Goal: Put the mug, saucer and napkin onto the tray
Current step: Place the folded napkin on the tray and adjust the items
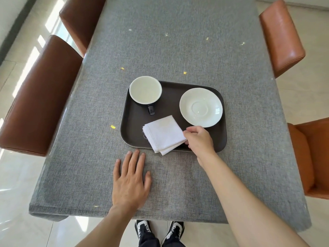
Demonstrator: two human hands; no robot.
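The right hand has its fingers pinched on the right corner of the folded white napkin, which lies on the dark tray with its near corner poking over the tray's edge. Just past those fingers sits the white saucer, and farther off to their left stands the mug, both on the tray. The left hand lies flat on the gray surface with its fingers spread wide, holding nothing, just in front of the tray.

White napkin, white saucer, dark brown tray, grey woven tablecloth.
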